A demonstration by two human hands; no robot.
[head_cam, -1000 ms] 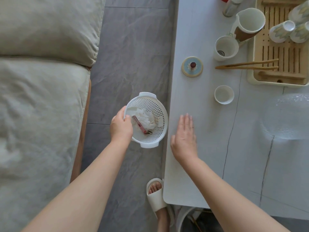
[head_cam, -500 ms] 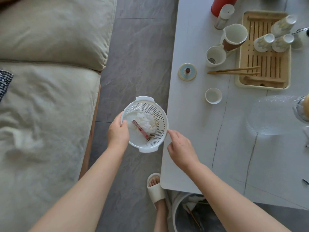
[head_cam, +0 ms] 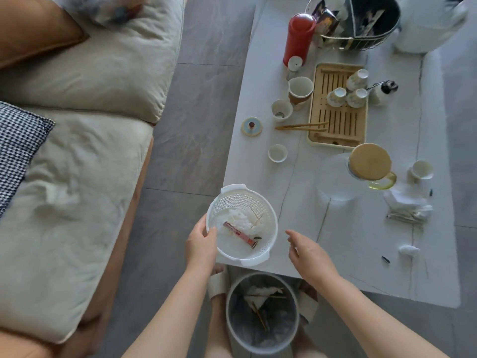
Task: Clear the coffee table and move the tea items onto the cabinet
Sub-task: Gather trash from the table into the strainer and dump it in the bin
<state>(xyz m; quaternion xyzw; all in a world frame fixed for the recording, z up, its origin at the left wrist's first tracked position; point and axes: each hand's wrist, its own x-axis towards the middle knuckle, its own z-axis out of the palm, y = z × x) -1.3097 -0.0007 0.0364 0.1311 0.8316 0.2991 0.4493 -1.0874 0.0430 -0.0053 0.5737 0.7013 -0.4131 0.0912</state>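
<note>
Head view: our left hand [head_cam: 202, 245] grips the colander [head_cam: 242, 224] by its near-left rim, thumb inside, holding it over the counter [head_cam: 361, 254] corner, above the bin [head_cam: 262, 312]. Right hand [head_cam: 308, 251] hovers just beside it, fingers loose and apart, holding nothing. Colander carries tissue [head_cam: 241, 219], a red wrapper [head_cam: 238, 232] and toothpicks: light, stiff plastic, rim or lug handles best. Tea items sit farther back: cups [head_cam: 347, 93] on the tray [head_cam: 338, 125], pitcher [head_cam: 300, 89], small cup [head_cam: 278, 153]. We judge these ceramic, fragile, glaze-slick; take by the body, one at a time.
</note>
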